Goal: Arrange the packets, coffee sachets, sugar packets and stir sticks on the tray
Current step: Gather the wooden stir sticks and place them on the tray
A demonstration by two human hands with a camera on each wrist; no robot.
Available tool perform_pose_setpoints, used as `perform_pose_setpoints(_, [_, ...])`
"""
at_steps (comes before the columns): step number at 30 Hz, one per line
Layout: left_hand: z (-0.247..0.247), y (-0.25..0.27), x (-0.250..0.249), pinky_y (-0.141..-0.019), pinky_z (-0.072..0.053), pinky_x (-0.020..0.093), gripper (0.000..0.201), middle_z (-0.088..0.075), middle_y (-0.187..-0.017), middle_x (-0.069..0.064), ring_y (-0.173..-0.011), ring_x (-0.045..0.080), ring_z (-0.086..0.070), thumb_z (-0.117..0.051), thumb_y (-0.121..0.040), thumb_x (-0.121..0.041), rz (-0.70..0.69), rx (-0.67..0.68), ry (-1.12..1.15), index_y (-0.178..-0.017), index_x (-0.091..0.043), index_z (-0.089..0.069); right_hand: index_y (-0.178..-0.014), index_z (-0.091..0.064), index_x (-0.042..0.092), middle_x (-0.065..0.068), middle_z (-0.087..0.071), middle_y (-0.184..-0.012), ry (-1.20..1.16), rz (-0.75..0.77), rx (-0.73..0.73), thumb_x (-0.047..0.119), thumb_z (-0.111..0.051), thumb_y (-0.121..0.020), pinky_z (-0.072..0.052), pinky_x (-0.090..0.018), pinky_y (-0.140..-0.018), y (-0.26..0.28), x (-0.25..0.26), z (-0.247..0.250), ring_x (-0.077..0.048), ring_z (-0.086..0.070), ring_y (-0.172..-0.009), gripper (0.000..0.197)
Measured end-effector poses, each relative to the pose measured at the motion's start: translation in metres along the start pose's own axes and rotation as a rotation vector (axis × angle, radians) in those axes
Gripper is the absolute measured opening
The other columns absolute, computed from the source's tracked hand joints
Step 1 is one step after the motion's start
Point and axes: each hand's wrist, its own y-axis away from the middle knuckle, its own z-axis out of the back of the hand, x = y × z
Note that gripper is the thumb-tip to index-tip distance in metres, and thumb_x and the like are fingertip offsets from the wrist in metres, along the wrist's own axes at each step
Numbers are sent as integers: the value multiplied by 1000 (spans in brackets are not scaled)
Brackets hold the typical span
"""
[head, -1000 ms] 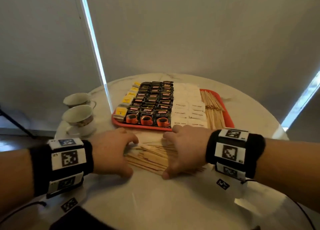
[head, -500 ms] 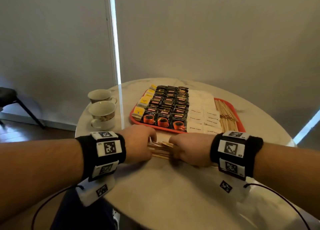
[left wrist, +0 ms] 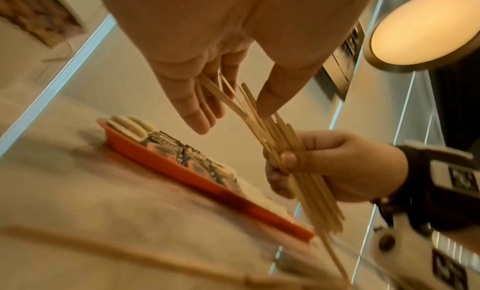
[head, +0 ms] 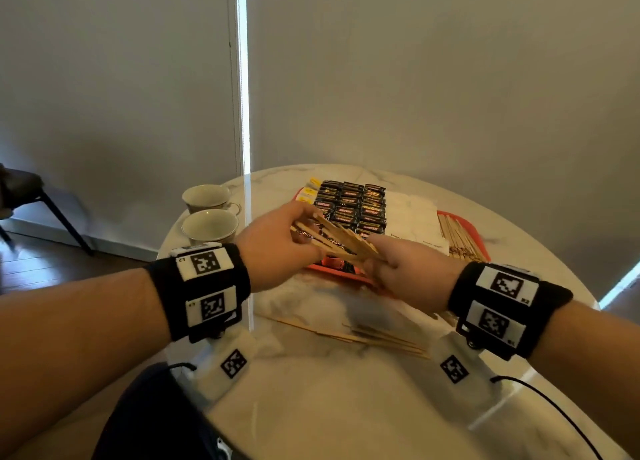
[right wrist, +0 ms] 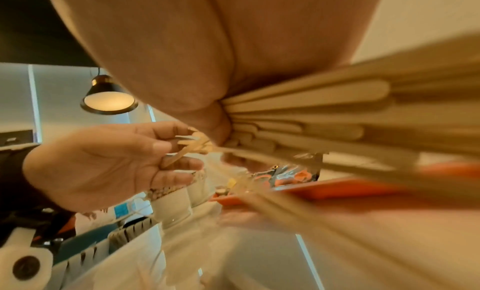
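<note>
A fanned bundle of wooden stir sticks [head: 341,239] is in the air over the near edge of the red tray [head: 464,219]. My right hand [head: 398,262] grips one end of the bundle [left wrist: 285,138]. My left hand [head: 304,222] pinches the other ends between thumb and fingers [right wrist: 166,150]. The tray carries yellow packets [head: 310,191], rows of black coffee sachets [head: 353,203], white sugar packets [head: 415,213] and a row of stir sticks [head: 457,238] at its right side. Several loose sticks [head: 374,338] lie on the marble table below my hands.
Two white cups [head: 209,225] stand left of the tray near the table's edge. The round table [head: 346,407] curves away close on both sides. A dark chair [head: 20,193] stands on the floor at far left.
Both hands gathered sticks on the table, then lifted the bundle up and forward over the tray's near edge. Several sticks stayed behind on the table.
</note>
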Motion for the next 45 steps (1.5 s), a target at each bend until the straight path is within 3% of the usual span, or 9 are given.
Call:
perform_pose_setpoints(4, [2, -19, -16, -91, -62, 47, 42, -71, -112, -8, -99, 14, -74, -78, -87, -8, -68, -120, 142, -122, -28, -65, -107, -53, 25, 2, -63, -78, -285, -11, -96, 27, -42, -109, -50, -21, -52, 0, -6, 0, -2, -56, -54, 11])
perform_pose_setpoints(12, [10, -33, -33, -87, -62, 35, 36, -73, -98, -10, -90, 8, -72, -75, -87, -2, -155, -125, -81, -108, -32, -72, -106, -55, 25, 4, -59, -76, -404, 92, -136, 45, -41, -106, -52, -27, -58, -3, -12, -8, -6, -53, -59, 25])
perform_pose_setpoints(18, [-11, -29, -40, -74, -52, 10, 45, -70, -96, -16, -83, -8, -66, -68, -86, 3, -223, -107, -101, -109, -36, -71, -100, -62, 32, 14, -58, -65, -387, 159, -151, 56, -69, -88, -43, -23, -59, -17, -3, -9, 0, -52, -55, 28])
perform_pose_setpoints(23, [-8, -29, -48, -77, -60, 20, 51, -65, -122, -7, -104, 4, -68, -66, -89, -1, -285, -154, 69, -125, -37, -59, -88, -62, 21, 5, -57, -61, -484, 114, -165, 49, -68, -93, -46, -31, -59, -23, -3, -6, -9, -50, -52, 29])
perform_pose_setpoints(27, [-1, -33, -59, -101, -55, 29, 58, -54, -145, -5, -134, 6, -52, -68, -95, -15, -295, -161, 141, -146, -31, -48, -84, -61, 14, 5, -54, -56, -622, 106, -168, 48, -66, -93, -43, -29, -51, -23, 0, -1, -11, -47, -46, 35])
perform_pose_setpoints(34, [-11, -22, -81, -115, -46, 39, 68, -51, -153, -10, -142, 0, -45, -63, -91, -40, -528, -28, 41, -154, -29, -43, -76, -61, 12, -1, -48, -52, -832, 209, -190, 30, -64, -96, -42, -30, -45, -30, 5, 1, -17, -42, -42, 28])
perform_pose_setpoints(38, [-11, -29, -69, -105, -54, 37, 52, -62, -140, -4, -126, 9, -62, -54, -94, -40, -356, -119, 466, -141, -17, -55, -67, -56, 7, -3, -44, -52, -998, 292, -274, 45, -71, -85, -45, -33, -47, -24, 0, -2, -21, -42, -43, 45])
perform_pose_setpoints(40, [-15, -32, -52, -105, -55, 44, 49, -69, -129, 1, -120, 16, -67, -50, -95, -45, -226, -127, 533, -132, -16, -61, -66, -59, 17, -2, -48, -53, -1000, 294, -272, 43, -75, -82, -48, -35, -50, -24, -2, -9, -21, -47, -47, 35])
perform_pose_setpoints(45, [-26, -32, -31, -107, -52, 52, 36, -71, -123, 8, -116, 24, -69, -40, -111, -42, -90, -44, 559, -124, -17, -63, -83, -59, -4, -8, -60, -65, -912, 190, -162, 36, -79, -80, -53, -36, -60, -31, -16, -31, -26, -57, -59, 45])
